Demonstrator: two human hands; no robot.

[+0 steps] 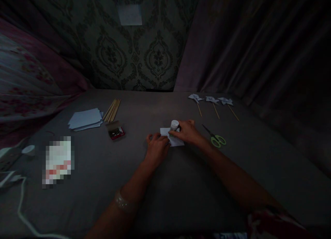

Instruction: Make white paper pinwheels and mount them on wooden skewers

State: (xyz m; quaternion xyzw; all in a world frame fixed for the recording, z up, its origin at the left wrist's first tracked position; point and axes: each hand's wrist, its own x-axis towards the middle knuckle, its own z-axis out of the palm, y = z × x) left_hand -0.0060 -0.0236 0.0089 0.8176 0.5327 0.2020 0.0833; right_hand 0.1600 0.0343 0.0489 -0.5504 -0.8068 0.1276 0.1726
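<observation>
A small white sheet of paper (178, 142) lies flat on the grey cloth near the middle of the table. My right hand (188, 131) is closed around a small white-capped cylinder (174, 124), upright over the paper; its lower part is partly hidden by my fingers. At the paper's left edge rests my left hand (157, 146), palm down, its fingers spread and touching the sheet. Green-handled scissors (217, 140) lie to the right of my right hand, blades pointing up and left.
Paper stack (85, 119), wooden sticks (112, 110) and an opened red box of small metal pieces (116, 132) sit left. Three paper pinwheels on sticks (212, 100) lie back right. A blurred packet (59, 159), power strip (10, 158) and white cable (22, 204) are far left.
</observation>
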